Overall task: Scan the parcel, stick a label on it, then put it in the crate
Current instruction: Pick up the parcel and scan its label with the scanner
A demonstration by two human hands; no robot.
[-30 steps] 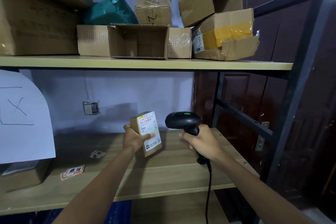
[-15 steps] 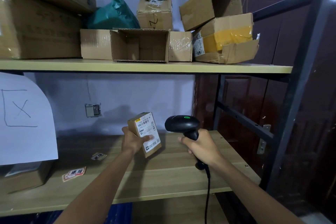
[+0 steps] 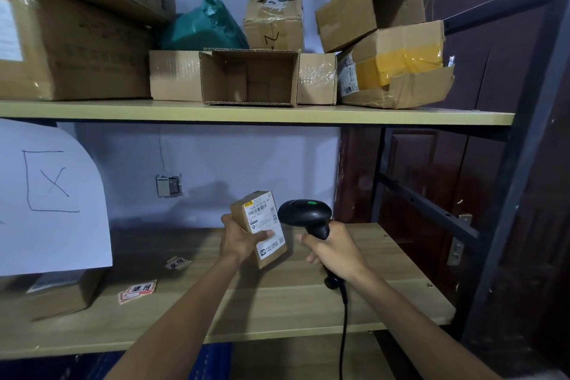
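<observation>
My left hand (image 3: 239, 241) grips a small brown cardboard parcel (image 3: 260, 225) above the lower wooden shelf (image 3: 277, 302). The parcel stands tilted, its white shipping label with a barcode turned toward me and to the right. My right hand (image 3: 334, 251) holds a black corded barcode scanner (image 3: 305, 214) by its handle. The scanner's head, with a green light on top, sits right beside the parcel's label. Red-and-white stickers (image 3: 137, 290) lie on the shelf to the left, with another sticker (image 3: 177, 263) further back. A blue crate (image 3: 212, 359) shows partly below the shelf edge.
The upper shelf (image 3: 246, 112) carries several cardboard boxes, one open box (image 3: 249, 77) and a green bag (image 3: 203, 26). A white sheet with a drawn X (image 3: 49, 194) hangs at left over a low box (image 3: 58, 293). A dark metal rack post (image 3: 518, 163) stands at right.
The scanner head has closed in on the parcel's label. Both hands have shifted slightly, and the view has tilted a little so everything sits lower in the frame.
</observation>
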